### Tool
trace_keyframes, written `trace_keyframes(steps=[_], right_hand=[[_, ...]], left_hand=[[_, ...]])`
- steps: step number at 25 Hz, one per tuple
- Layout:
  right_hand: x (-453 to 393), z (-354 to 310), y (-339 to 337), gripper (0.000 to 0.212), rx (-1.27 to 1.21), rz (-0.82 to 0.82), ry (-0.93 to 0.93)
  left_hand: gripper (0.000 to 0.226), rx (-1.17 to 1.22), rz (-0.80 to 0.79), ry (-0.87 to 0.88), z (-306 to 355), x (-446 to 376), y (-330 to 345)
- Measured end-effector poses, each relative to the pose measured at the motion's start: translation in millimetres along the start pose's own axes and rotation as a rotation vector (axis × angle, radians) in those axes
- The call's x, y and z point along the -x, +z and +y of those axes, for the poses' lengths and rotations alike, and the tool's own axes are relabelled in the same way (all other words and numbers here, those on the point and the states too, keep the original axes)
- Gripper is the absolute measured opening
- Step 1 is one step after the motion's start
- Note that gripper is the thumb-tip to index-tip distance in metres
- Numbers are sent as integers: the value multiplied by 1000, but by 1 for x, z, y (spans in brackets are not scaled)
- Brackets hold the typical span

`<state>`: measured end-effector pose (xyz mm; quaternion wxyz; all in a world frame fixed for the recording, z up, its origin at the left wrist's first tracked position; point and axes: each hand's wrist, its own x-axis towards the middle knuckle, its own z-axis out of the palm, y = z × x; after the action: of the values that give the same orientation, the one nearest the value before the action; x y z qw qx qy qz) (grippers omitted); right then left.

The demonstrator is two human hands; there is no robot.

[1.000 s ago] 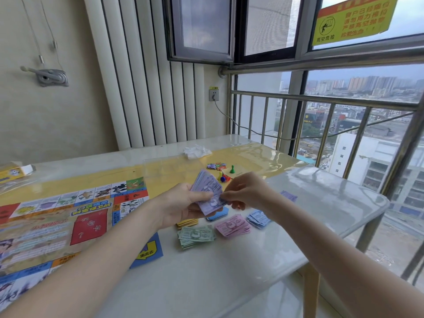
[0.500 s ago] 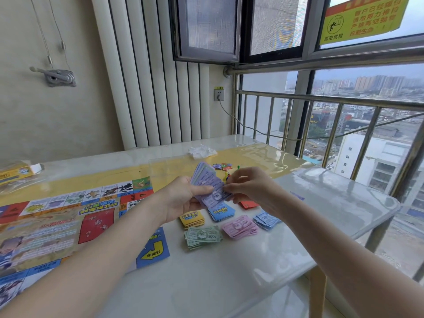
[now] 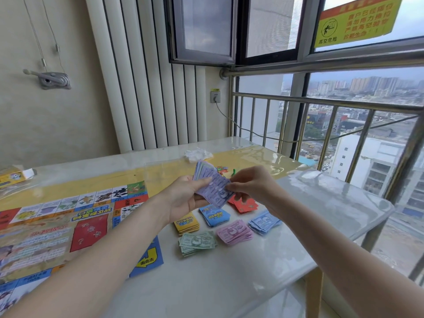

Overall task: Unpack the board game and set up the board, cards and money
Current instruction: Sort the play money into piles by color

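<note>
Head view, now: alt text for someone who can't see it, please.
Left hand holds a fanned wad of purple play money while right hand pinches its top note, above sorted green, pink and blue note piles and card stacks on a white table beside the game board.

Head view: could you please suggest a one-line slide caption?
Left hand holds purple play money; right hand pinches one note above sorted piles beside the board.

Glossy table — paper banknotes
</note>
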<state>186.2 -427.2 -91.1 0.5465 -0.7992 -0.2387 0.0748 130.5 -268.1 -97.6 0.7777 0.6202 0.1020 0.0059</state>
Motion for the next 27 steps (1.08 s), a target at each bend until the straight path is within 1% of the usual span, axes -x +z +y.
trace_keyframes(steps=[3,5,8,11,13,16,17,18,20,23,25,27], right_hand=[[1,3,-17,6,21,37,20],[2,4,-26,5,-4,24,40],[2,6,-33,10,-71,-2,84],[1,10,-36,16,-141,-9,116],[0,15,-39,19,-82,-7,92],[-2,19,-46,14,-38,31,62],[-3,19,-49,14,-40,32,51],[-4,18,-50,14,-42,23,35],[-6,16,-48,14,-54,10,9],[-9,15,-47,14,-85,10,21],[-11,15,-50,11,-113,9,70],[-13,16,-52,13,-138,28,106]], left_hand=[[17,7,-1,20,1,-6,13],[17,-25,17,43,1,-10,21],[11,-56,35,77,2,-13,32],[12,-78,27,71,3,-17,38],[12,-81,-29,45,4,-19,40],[18,-27,-151,0,6,-20,42],[18,-52,-166,3,6,-21,42],[16,-97,-157,16,6,-22,43],[12,-179,-84,55,7,-25,44],[10,-186,-5,91,9,-31,45],[10,-140,-43,80,10,-32,44],[13,-65,-130,38,11,-32,44]])
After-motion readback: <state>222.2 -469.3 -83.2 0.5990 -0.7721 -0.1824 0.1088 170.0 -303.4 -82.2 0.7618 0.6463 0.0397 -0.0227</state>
